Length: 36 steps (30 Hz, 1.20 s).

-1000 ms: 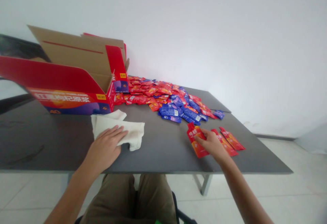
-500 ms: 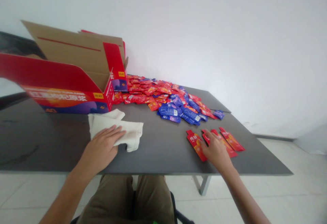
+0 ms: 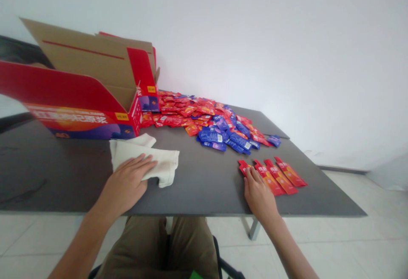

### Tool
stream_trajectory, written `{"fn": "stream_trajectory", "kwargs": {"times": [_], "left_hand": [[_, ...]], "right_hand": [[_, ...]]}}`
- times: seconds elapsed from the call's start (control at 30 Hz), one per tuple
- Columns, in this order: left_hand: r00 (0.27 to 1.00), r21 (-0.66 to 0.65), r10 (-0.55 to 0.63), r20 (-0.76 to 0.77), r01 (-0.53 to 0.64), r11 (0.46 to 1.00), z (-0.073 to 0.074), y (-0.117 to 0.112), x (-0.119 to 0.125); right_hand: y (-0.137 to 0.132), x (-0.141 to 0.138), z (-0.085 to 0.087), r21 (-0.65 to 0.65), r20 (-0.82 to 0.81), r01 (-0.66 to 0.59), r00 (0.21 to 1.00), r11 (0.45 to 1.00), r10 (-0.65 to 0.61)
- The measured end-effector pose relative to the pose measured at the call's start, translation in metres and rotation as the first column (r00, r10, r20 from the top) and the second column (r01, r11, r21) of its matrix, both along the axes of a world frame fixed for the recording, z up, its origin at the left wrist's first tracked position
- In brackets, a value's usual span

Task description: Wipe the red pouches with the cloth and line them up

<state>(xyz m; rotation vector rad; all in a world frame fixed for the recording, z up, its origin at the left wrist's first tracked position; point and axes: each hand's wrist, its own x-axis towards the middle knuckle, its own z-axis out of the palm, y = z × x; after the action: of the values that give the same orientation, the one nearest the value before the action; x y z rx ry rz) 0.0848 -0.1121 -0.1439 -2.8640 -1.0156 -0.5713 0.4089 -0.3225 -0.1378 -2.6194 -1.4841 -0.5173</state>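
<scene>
A folded white cloth (image 3: 159,160) lies on the grey table in front of the boxes. My left hand (image 3: 130,181) rests on its near part, fingers stretched out and flat. On the right, a red sachet (image 3: 243,166) is mostly covered by my right hand (image 3: 259,194). The fingers of that hand are close together on the sachet, with the thumb along its left side. Beside it, to the right, lie three more red-and-orange sachets, (image 3: 270,181) among them, slanted in a row with their narrow necks pointing away from me.
Two open red cardboard boxes (image 3: 79,119) stand at the back left, flaps raised. A heap of red and blue sachets (image 3: 197,115) spreads along the back of the table (image 3: 197,185). One blue sachet (image 3: 273,141) lies at its right end. A white wall rises behind.
My right hand has shifted left onto the leftmost sachet, uncovering the neighbouring ones. That sachet has slid slightly right, closer to the row. The left hand and cloth have stayed put.
</scene>
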Motion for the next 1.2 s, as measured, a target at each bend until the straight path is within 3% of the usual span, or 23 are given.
{"fn": "stream_trajectory", "kwargs": {"times": [0.37,0.6,0.7,0.8,0.9,1.0,1.03,1.1,1.2], "left_hand": [[1.000,-0.039,0.006,0.023,-0.005,0.999,0.000,0.000,0.002],[0.999,-0.072,0.025,0.029,-0.023,0.997,0.008,-0.007,0.004],[0.997,-0.102,0.033,0.072,-0.025,0.994,0.011,-0.009,0.005],[0.995,-0.126,0.027,0.093,-0.015,0.992,0.012,-0.010,0.005],[0.996,-0.134,0.025,0.090,-0.013,0.991,0.012,-0.010,0.004],[0.995,-0.152,0.024,0.099,-0.009,0.988,0.013,-0.010,0.005],[0.994,-0.162,0.024,0.104,-0.007,0.987,0.013,-0.010,0.005],[0.994,-0.182,0.027,0.110,-0.007,0.983,0.014,-0.010,0.005],[0.993,-0.205,0.038,0.113,-0.014,0.979,0.016,-0.011,0.006]], "right_hand": [[0.001,0.008,-0.009,0.195,-0.046,-0.026,0.998,0.981,0.035],[-0.002,0.016,-0.015,0.311,-0.073,-0.087,0.991,0.946,0.115],[-0.001,0.010,-0.007,0.374,-0.092,-0.125,0.981,0.919,0.171],[0.011,-0.009,0.015,0.458,-0.102,-0.204,0.955,0.865,0.279],[0.044,-0.031,0.042,0.517,-0.075,-0.313,0.910,0.796,0.407],[0.104,-0.048,0.060,0.471,-0.039,-0.453,0.847,0.757,0.531],[0.129,-0.052,0.064,0.414,-0.049,-0.482,0.836,0.772,0.547],[0.183,-0.061,0.067,0.179,-0.092,-0.535,0.827,0.826,0.555],[0.260,-0.070,0.067,0.025,-0.128,-0.614,0.780,0.789,0.612]]}}
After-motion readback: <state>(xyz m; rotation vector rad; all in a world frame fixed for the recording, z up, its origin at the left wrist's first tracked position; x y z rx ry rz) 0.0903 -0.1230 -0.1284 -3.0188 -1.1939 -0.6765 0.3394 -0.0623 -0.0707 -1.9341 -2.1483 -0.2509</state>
